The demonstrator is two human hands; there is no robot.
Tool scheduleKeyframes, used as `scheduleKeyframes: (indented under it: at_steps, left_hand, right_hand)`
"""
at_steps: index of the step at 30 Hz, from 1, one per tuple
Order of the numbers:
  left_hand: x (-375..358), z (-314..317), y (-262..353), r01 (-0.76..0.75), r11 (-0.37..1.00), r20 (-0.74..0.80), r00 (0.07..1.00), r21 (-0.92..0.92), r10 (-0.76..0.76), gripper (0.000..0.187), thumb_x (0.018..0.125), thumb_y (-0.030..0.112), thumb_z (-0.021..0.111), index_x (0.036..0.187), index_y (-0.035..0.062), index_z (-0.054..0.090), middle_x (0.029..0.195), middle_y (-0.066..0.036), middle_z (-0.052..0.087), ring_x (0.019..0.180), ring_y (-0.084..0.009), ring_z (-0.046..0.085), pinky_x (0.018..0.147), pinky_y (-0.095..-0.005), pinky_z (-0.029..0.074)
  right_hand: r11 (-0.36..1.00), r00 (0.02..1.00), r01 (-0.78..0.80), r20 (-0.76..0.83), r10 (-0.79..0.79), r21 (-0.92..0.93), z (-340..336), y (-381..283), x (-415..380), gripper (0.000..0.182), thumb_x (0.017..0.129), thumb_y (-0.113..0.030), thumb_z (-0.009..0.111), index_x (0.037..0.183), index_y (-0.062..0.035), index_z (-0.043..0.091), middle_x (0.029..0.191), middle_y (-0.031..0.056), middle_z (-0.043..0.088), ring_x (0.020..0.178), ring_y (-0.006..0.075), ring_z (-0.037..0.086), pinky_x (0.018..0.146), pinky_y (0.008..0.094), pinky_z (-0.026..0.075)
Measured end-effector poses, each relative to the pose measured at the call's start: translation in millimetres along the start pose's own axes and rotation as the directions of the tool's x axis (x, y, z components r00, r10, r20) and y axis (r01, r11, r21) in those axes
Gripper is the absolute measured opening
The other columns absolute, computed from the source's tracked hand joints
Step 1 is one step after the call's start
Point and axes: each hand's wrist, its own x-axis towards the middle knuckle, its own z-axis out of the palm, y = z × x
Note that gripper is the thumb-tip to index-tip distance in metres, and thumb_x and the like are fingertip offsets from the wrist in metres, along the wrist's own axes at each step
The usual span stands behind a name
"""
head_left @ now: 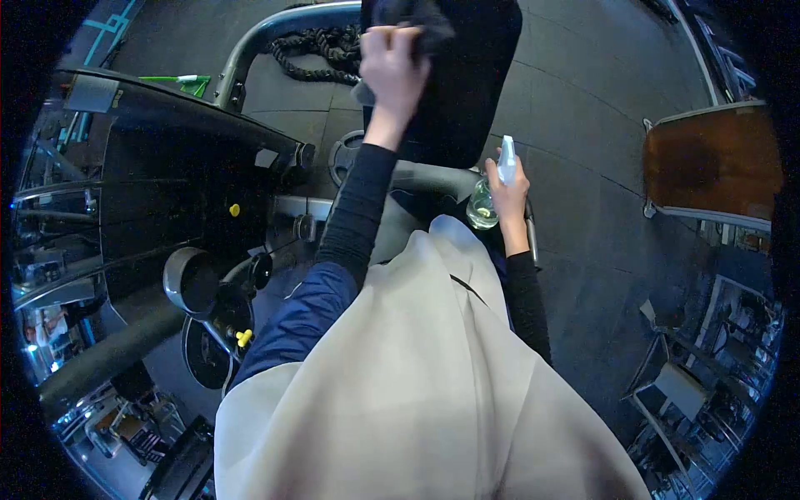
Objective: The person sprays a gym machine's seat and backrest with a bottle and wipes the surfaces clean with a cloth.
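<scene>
My left hand (395, 71) is closed on a dark cloth (425, 29), pressed to the upper part of a black padded bench (467, 92). The cloth is bunched, and part of it blends into the dark pad. Lower and to the right, my right hand (510, 190) grips a clear spray bottle (482, 208) with a white trigger head (507, 154). Some liquid shows through the bottle's wall. It is held upright beside the near end of the bench, over the metal frame.
A thick black rope (321, 54) lies coiled on the floor behind a curved metal frame (254, 42). A green and white tool (187, 81) is at the far left. Weight-machine parts with a yellow knob (243, 337) stand left; a brown padded board (708, 158) stands right.
</scene>
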Motion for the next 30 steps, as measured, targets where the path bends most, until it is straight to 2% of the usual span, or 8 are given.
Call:
scheduleKeyframes:
  at_steps: [2,7,11,16,21,26,28,30]
  left_hand:
    - [1.9,-9.4,-13.0,0.014,0.999,-0.055,0.998,-0.029,-0.016,0.042,0.056,0.001,0.073,0.095,0.0125,0.061,0.094,-0.009,0.052,0.089,-0.0303,0.053,0.069,-0.0412,0.049]
    - [3.6,-6.6,3.5,0.183,0.975,-0.033,0.981,-0.126,-0.189,0.035,0.063,0.003,0.066,0.097,0.0069,0.060,0.094,-0.013,0.050,0.090,-0.0342,0.051,0.079,-0.0419,0.044]
    - [-0.4,13.6,39.1,0.090,0.979,0.042,0.996,-0.185,-0.084,0.039,0.059,0.005,0.072,0.096,0.0068,0.061,0.092,-0.012,0.050,0.088,-0.0327,0.053,0.076,-0.0407,0.046]
    - [-10.9,31.1,61.5,-0.033,0.985,0.136,0.989,-0.169,0.057,0.042,0.056,0.006,0.077,0.095,0.0127,0.063,0.090,-0.008,0.052,0.083,-0.0279,0.054,0.066,-0.0375,0.048]
    - [-4.3,23.6,52.4,-0.124,0.981,0.102,0.985,-0.149,0.140,0.037,0.055,0.004,0.073,0.089,0.0152,0.066,0.085,-0.003,0.055,0.081,-0.0248,0.056,0.062,-0.0363,0.050]
    - [-1.3,-2.6,4.3,0.031,0.999,0.034,0.999,-0.018,-0.030,0.041,0.056,0.001,0.072,0.095,0.0129,0.064,0.094,-0.007,0.058,0.093,-0.0290,0.057,0.078,-0.0392,0.050]
    - [4.5,-16.6,-5.4,0.086,0.995,-0.001,0.996,-0.051,-0.087,0.037,0.058,0.001,0.071,0.093,0.0125,0.063,0.095,-0.007,0.056,0.090,-0.0298,0.055,0.071,-0.0410,0.049]
    - [5.3,-21.8,-16.6,0.106,0.993,-0.004,0.994,-0.056,-0.106,0.036,0.059,0.002,0.069,0.094,0.0104,0.061,0.097,-0.009,0.055,0.091,-0.0314,0.055,0.076,-0.0419,0.048]
  right_hand:
    - [0.999,0.999,0.028,-0.021,-0.027,0.021,1.4,4.0,0.6,0.038,0.082,-0.024,0.071,0.110,-0.0001,0.061,0.089,0.0226,0.068,0.083,0.0357,0.069,0.072,0.0393,0.053]
    - [1.000,1.000,0.005,-0.002,-0.005,-0.021,3.6,1.0,3.8,0.039,0.082,-0.027,0.071,0.108,-0.0006,0.061,0.083,0.0222,0.068,0.078,0.0379,0.069,0.069,0.0419,0.053]
    - [0.998,0.998,0.054,0.015,-0.053,-0.044,5.7,-6.3,2.3,0.039,0.083,-0.030,0.070,0.108,-0.0013,0.061,0.082,0.0229,0.067,0.079,0.0382,0.068,0.069,0.0425,0.053]
    - [1.000,0.999,-0.019,0.033,0.019,-0.021,2.9,-3.5,-0.8,0.040,0.082,-0.030,0.070,0.108,-0.0013,0.061,0.082,0.0227,0.067,0.079,0.0378,0.068,0.070,0.0423,0.052]
    - [1.000,1.000,0.010,0.015,-0.010,-0.025,5.6,-2.3,2.0,0.039,0.082,-0.029,0.070,0.108,-0.0013,0.061,0.081,0.0221,0.067,0.077,0.0378,0.068,0.068,0.0417,0.053]
    - [1.000,1.000,0.015,-0.020,-0.016,-0.013,4.0,-0.6,-0.6,0.037,0.082,-0.027,0.071,0.107,-0.0014,0.061,0.080,0.0215,0.067,0.074,0.0372,0.068,0.066,0.0409,0.053]
    - [0.999,0.999,0.031,-0.035,-0.030,0.021,4.1,-0.1,-0.3,0.036,0.082,-0.026,0.071,0.106,-0.0013,0.061,0.080,0.0216,0.067,0.074,0.0372,0.068,0.066,0.0410,0.053]
    - [1.000,0.999,0.016,-0.030,-0.016,0.019,5.2,1.8,1.3,0.035,0.082,-0.026,0.071,0.105,-0.0011,0.060,0.078,0.0210,0.066,0.073,0.0371,0.068,0.064,0.0412,0.052]
